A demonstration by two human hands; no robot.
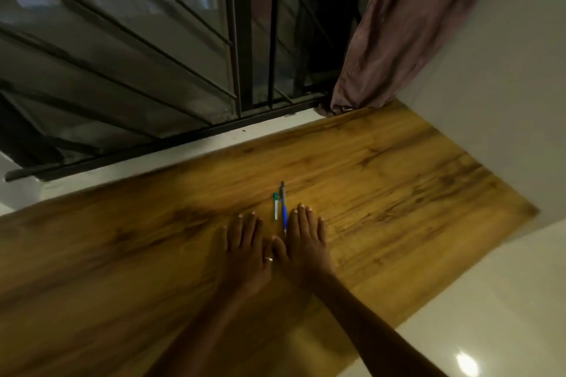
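Both hands are lying flat, palms down, on the wooden table (382, 180) — the left hand (245, 249) and the right hand (306, 246) are resting side by side, fingers straight, gripping nothing. A ring (269, 259) is showing on the left hand. The blue-and-grey pen (284, 211) is lying just beside the right hand's forefinger; whether they are touching I cannot tell. The shorter white pen (276, 206), green-capped, is lying alongside it, just beyond the gap between the hands. Any print on the pens is too small to read. Farther off, a dark window grille (153, 55) is standing behind the table — a brownish curtain (398, 34) is hanging at its right.
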